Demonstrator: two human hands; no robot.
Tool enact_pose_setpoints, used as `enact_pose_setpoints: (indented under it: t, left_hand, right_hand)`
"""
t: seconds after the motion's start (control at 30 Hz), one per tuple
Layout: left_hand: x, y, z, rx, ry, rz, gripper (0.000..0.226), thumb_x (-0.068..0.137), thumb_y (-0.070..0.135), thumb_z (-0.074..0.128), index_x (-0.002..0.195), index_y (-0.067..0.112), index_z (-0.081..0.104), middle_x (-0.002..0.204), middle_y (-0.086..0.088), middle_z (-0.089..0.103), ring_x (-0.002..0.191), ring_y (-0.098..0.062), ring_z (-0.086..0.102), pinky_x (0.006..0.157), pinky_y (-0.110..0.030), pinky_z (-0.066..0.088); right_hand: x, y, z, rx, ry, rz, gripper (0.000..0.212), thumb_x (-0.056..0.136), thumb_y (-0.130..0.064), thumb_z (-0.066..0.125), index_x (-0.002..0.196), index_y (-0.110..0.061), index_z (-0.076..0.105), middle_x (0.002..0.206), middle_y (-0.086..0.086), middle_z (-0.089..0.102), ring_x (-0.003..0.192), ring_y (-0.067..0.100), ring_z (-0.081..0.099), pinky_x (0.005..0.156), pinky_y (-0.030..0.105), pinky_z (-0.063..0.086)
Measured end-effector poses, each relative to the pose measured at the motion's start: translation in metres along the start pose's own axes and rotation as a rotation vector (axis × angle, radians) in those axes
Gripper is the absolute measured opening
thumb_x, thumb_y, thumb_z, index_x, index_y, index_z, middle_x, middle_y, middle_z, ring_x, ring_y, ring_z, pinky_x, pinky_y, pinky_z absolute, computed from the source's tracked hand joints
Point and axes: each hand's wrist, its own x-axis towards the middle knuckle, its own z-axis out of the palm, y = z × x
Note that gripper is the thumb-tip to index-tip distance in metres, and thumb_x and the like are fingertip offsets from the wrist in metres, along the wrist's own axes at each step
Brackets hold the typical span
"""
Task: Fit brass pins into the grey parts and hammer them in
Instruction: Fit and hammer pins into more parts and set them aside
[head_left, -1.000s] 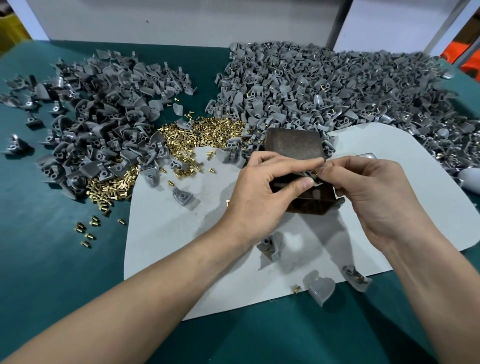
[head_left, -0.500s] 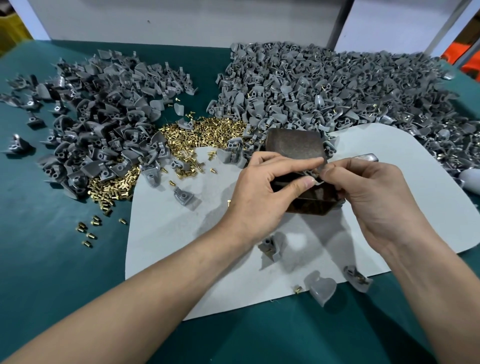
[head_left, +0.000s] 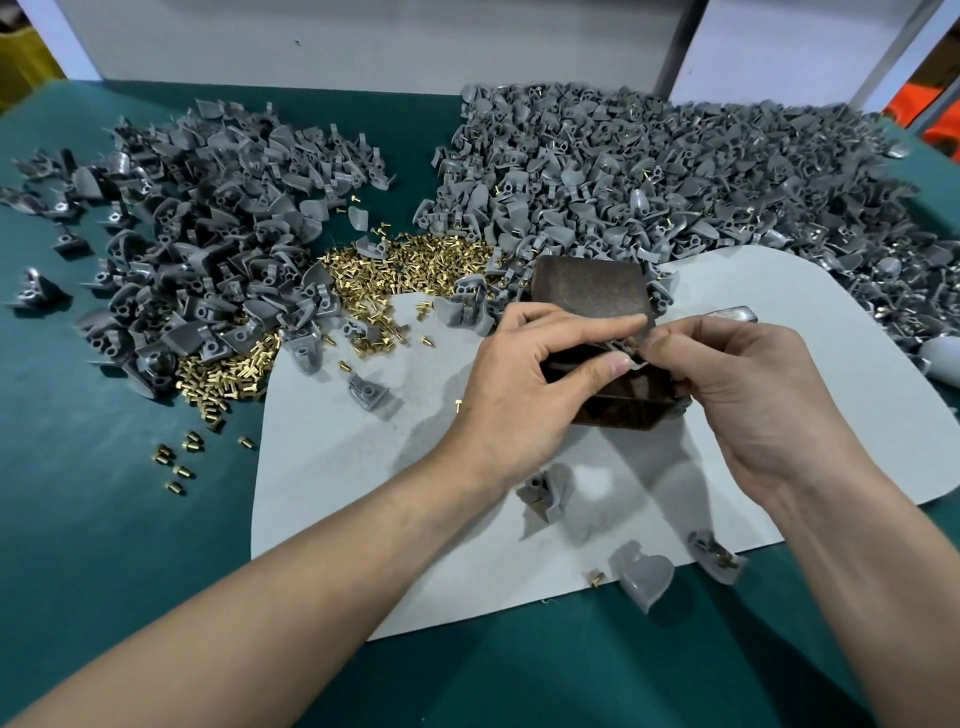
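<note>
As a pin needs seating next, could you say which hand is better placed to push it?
Probably the right hand: its fingertips pinch at the grey part, which the left hand holds over the dark block.

head-worn wide view, looking forward-down, close over table (head_left: 104, 519)

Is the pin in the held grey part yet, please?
Seemingly in: brass glints on the part pinched by the left hand and right hand; seating hidden.
</note>
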Motion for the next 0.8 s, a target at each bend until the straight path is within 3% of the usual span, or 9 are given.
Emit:
enact_pose_setpoints:
  t: [0.23,0.57,0.8]
  left_hand:
    - [0.0,0.002,0.0,0.001,0.003,-0.006,0.031,0.079,0.016,0.075,0.104,0.034,0.072,0.087,0.035,0.057,0.105,-0.003,0.048,0.097,-0.018,0.041]
    - [0.0,0.005,0.0,-0.017,0.018,-0.037,0.034,0.078,0.013,0.075,0.103,0.036,0.07,0.089,0.021,0.059,0.102,-0.003,0.05,0.096,-0.018,0.042]
    - [-0.001,0.008,-0.001,-0.021,0.009,-0.078,0.029,0.077,0.02,0.075,0.104,0.031,0.072,0.092,0.012,0.062,0.104,-0.008,0.052,0.099,-0.03,0.045]
  right_hand:
    - [0.002,-0.002,-0.002,-0.034,-0.026,0.004,0.019,0.078,0.002,0.065,0.062,-0.008,0.064,0.051,-0.007,0.058,0.046,-0.001,0.047,0.046,0.009,0.037]
    - [0.009,-0.004,-0.008,-0.061,-0.104,0.047,0.019,0.077,0.002,0.067,0.06,-0.008,0.066,0.055,-0.005,0.062,0.048,0.001,0.051,0.043,0.012,0.039]
    - [0.011,-0.005,-0.016,-0.058,-0.166,0.11,0.01,0.06,-0.013,0.073,0.064,-0.004,0.069,0.051,-0.006,0.059,0.053,0.004,0.048,0.063,0.025,0.036]
